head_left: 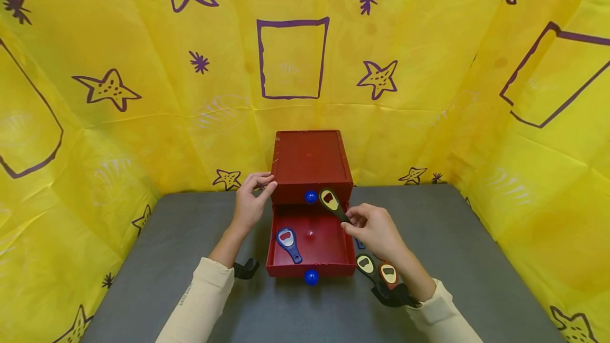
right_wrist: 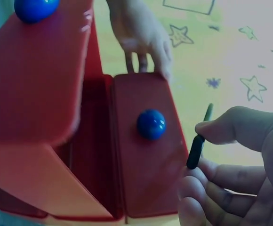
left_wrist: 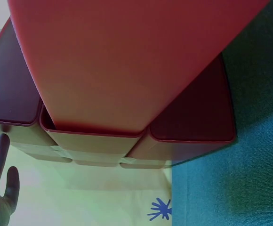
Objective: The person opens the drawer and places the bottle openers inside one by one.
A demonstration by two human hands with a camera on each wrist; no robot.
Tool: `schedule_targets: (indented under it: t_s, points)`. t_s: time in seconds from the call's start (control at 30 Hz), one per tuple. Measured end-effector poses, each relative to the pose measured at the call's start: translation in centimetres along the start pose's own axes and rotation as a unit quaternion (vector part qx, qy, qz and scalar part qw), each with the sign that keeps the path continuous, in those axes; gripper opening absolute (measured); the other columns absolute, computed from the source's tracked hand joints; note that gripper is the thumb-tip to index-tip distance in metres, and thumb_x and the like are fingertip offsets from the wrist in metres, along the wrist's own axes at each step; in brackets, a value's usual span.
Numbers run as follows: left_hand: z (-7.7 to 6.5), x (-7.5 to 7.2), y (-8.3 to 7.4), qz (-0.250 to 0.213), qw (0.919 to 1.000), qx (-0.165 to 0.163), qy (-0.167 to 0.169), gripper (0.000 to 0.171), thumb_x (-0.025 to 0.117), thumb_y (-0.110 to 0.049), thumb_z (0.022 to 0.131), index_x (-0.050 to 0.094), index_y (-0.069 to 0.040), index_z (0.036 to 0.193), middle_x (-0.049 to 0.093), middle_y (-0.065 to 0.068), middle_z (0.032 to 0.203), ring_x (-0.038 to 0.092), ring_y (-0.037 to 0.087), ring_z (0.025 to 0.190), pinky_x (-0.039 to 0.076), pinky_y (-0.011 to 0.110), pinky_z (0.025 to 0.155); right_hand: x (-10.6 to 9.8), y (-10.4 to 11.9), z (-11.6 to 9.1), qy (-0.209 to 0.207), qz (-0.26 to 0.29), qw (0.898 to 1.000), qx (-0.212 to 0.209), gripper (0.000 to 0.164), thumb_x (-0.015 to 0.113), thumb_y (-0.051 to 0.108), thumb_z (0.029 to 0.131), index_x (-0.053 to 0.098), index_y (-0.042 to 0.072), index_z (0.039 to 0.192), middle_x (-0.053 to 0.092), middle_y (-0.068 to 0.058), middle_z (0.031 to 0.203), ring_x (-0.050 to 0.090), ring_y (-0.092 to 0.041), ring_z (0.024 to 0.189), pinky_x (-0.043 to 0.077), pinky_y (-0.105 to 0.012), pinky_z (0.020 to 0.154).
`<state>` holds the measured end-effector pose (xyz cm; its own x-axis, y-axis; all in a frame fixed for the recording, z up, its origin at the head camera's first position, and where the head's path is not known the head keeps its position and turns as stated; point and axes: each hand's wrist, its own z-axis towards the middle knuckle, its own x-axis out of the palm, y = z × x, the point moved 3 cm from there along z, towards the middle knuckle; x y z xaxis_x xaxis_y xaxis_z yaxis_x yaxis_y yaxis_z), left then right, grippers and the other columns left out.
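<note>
A red drawer cabinet point(head_left: 310, 158) with blue ball knobs stands in the middle of the table, its lower drawer point(head_left: 329, 250) pulled out. In that drawer lies a blue bottle opener point(head_left: 289, 245). My right hand point(head_left: 378, 229) pinches the handle of a black bottle opener point(head_left: 332, 202) with a cream face, holding it above the drawer's right side. In the right wrist view this black bottle opener point(right_wrist: 195, 151) is edge-on between thumb and fingers. My left hand point(head_left: 252, 202) touches the cabinet's upper left side with extended fingers, also seen in the left wrist view.
Right of the drawer lie another black bottle opener point(head_left: 365, 263), a red bottle opener point(head_left: 388, 273) and a blue bottle opener point(head_left: 360, 244) partly hidden by my hand. A yellow patterned cloth point(head_left: 295, 115) surrounds the grey table point(head_left: 190, 232) at back and sides.
</note>
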<state>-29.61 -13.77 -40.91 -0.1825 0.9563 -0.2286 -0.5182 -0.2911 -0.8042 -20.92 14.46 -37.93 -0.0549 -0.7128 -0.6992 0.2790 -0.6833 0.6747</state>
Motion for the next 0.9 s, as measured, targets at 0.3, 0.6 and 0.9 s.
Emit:
schedule_targets:
  t_s: [0.3,0.6,0.9]
  points:
    - [0.2,0.1,-0.1,-0.008,0.9999,0.005,-0.005,0.02,0.07,-0.012,0.089,0.071,0.0,0.105,0.064,0.015,0.114,0.057,0.006,0.102,0.047,0.013,0.088,2.0,0.8,0.5,0.042,-0.026,0.998,-0.027,0.007,0.077,0.014,0.077,0.072,0.009,0.081,0.059,0.004,0.072,0.051,-0.008,0.065,0.044,-0.022,0.059]
    - [0.0,0.0,0.1,-0.006,1.0,0.002,-0.003,0.021,0.07,-0.012,0.089,0.071,0.001,0.105,0.064,0.016,0.116,0.057,0.008,0.103,0.047,0.01,0.086,4.8,0.8,1.2,0.091,-0.087,0.991,-0.034,0.01,0.077,0.017,0.076,0.07,0.01,0.078,0.057,0.004,0.07,0.048,-0.01,0.064,0.041,-0.023,0.057]
    - [0.0,0.1,0.1,-0.011,0.9999,-0.009,-0.005,0.02,0.071,-0.01,0.088,0.071,0.001,0.105,0.064,0.016,0.117,0.055,0.002,0.102,0.047,0.012,0.087,7.4,0.4,1.6,0.111,-0.151,0.982,-0.015,0.03,0.079,0.02,0.074,0.055,0.013,0.057,0.043,0.004,0.05,0.041,-0.012,0.05,0.027,-0.023,0.046]
